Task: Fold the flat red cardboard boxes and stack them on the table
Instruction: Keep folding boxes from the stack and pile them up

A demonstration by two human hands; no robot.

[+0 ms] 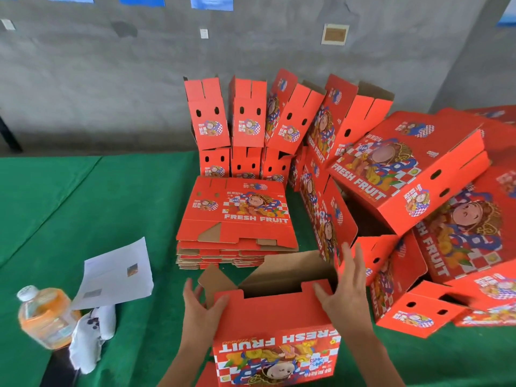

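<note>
A half-formed red fruit box (275, 322) stands open in front of me on the green table (111, 196), its brown flaps up. My left hand (201, 311) grips the box's left top edge, thumb on the red panel. My right hand (344, 291) rests with straight fingers on the right top edge. Behind the box lies a stack of flat red boxes (237, 222). Folded red boxes (405, 174) pile up at the right and stand in rows (245, 118) at the back.
An orange drink bottle (44, 317) lies at the front left beside white cloth (92, 336) and a sheet of paper (117, 275). A grey wall (111, 79) rises behind the table. The table's left half is bare green cloth.
</note>
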